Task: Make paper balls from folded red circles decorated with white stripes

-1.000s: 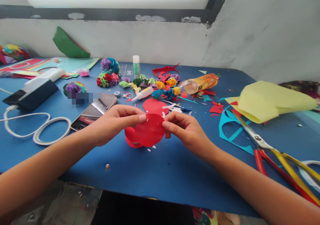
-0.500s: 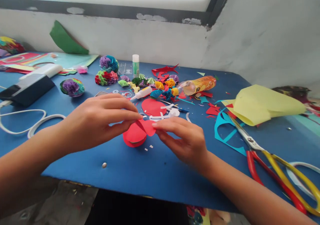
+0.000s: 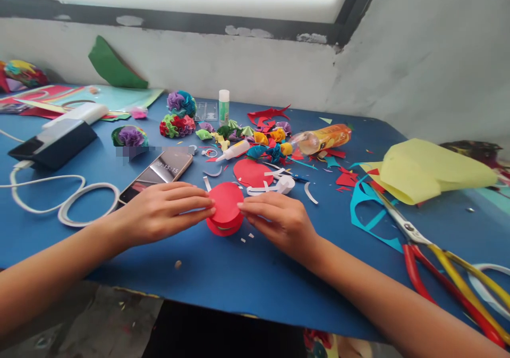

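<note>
A red paper circle (image 3: 226, 201) is pinched at its two sides between my hands. My left hand (image 3: 169, 209) grips its left edge, thumb and fingers closed. My right hand (image 3: 281, 220) has the right edge between closed fingertips. Right beneath it, on the blue table, is a red round stack (image 3: 224, 230) with a thin darker layer showing at its front. Behind my hands lie another red paper circle (image 3: 252, 173) and white paper strips (image 3: 261, 190). Two small white paper bits rest just right of the stack.
Large scissors (image 3: 414, 233) with red and yellow handles lie at the right beside a cyan paper offcut (image 3: 360, 214) and yellow paper (image 3: 434, 169). A phone (image 3: 159, 172) sits behind my left hand. Farther back are a glue stick (image 3: 223, 108), an orange-labelled bottle (image 3: 319, 139) and paper pompoms (image 3: 177, 124).
The red paper in my hands was bent and tilted; now it is flat, facing up over the stack. My left hand has lowered, uncovering the phone. The view has shifted slightly.
</note>
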{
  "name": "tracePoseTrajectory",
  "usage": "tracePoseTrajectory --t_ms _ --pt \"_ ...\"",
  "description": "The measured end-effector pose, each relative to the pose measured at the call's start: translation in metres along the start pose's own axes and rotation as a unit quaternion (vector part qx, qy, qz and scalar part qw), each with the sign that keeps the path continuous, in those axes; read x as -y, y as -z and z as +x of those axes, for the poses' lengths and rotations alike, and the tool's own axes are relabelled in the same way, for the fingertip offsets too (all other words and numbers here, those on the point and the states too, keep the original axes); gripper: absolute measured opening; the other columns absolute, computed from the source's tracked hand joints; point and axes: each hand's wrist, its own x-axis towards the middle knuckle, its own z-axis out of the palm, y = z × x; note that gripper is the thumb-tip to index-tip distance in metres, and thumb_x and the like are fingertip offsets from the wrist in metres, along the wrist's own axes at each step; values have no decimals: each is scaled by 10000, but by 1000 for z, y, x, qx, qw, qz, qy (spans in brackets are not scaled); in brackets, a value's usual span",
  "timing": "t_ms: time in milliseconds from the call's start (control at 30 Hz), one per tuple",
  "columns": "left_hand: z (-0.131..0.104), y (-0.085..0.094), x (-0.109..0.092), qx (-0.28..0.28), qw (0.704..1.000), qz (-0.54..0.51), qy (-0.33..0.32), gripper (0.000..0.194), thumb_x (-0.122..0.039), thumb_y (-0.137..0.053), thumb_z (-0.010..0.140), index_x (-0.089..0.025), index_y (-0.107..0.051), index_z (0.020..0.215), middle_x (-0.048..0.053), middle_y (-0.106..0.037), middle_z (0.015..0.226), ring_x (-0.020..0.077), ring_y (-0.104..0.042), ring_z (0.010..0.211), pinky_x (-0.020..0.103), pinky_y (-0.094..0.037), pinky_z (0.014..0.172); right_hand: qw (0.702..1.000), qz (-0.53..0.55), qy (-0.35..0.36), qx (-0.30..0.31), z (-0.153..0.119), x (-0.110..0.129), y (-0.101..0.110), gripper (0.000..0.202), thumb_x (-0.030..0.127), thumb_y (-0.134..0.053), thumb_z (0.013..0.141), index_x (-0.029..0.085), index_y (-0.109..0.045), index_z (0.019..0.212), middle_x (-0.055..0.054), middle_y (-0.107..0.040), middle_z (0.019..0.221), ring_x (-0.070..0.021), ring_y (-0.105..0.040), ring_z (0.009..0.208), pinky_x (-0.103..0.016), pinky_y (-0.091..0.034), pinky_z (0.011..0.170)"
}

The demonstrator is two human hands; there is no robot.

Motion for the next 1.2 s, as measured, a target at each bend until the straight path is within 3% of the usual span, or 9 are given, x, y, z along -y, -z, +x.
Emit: tracePoseTrajectory --t_ms 233,633,1067,1200 --pt "-4 -2 -2 20 992 -102 64 410 -105 -505 857 -301 -560 1212 42 -669 1132 192 -591 1089 341 -467 953 1000 3 4 25 -3 -3 0 180 136 -568 840 174 -682 974 -85 -732 907 -183 -675 851 -308 -549 766" --pt "0 -1 -5 29 999 -24 -1 349 -125 -355 930 -195 -547 1213 79 -666 1126 194 -594 1073 346 -493 909 998 -10 28 49 -7 -7 2 184 117 -572 835 162 -668 985 -84 -715 925 -174 -661 849 -286 -545 741" --pt "-1 -2 -4 30 999 -12 -18 323 -107 -350 924 -151 -568 1159 92 -659 1131 195 -587 1071 337 -483 908 997 -11 36 65 -7 -8 2 166 124 -565 845 151 -670 970 -83 -701 907 -162 -648 839 -264 -533 734" --pt "1 -6 -4 21 1000 0 -13 235 -137 -462 888 -169 -590 1082 69 -686 1058 188 -622 977 317 -508 840 997 -9 28 74 -10 -9 1 167 129 -566 843 153 -667 974 -80 -687 888 -161 -640 821 -264 -527 721"
